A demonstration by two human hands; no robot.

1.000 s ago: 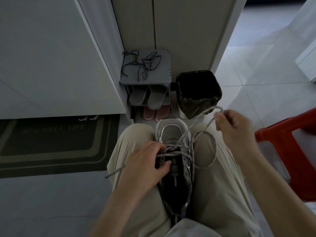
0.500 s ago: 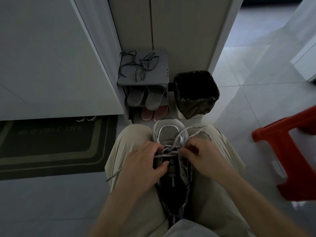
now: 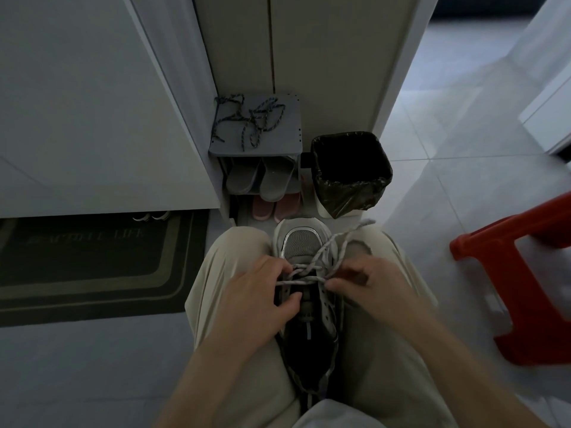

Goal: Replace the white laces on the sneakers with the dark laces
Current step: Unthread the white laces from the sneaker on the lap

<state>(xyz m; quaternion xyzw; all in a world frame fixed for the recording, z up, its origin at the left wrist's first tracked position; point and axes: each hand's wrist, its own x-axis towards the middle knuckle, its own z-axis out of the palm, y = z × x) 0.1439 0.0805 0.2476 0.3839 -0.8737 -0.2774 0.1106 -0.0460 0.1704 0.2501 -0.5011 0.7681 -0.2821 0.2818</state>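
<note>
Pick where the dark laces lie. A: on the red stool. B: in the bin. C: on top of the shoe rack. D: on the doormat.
C: the dark laces lie tangled on the grey top of the shoe rack, left of the bin.

The sneaker (image 3: 301, 245) sits between the knees: left grip (image 3: 256, 301) holds it, right grip (image 3: 367, 288) pinches its white lace (image 3: 309, 281); dark laces (image 3: 259, 120) lie at eleven o'clock.
</note>
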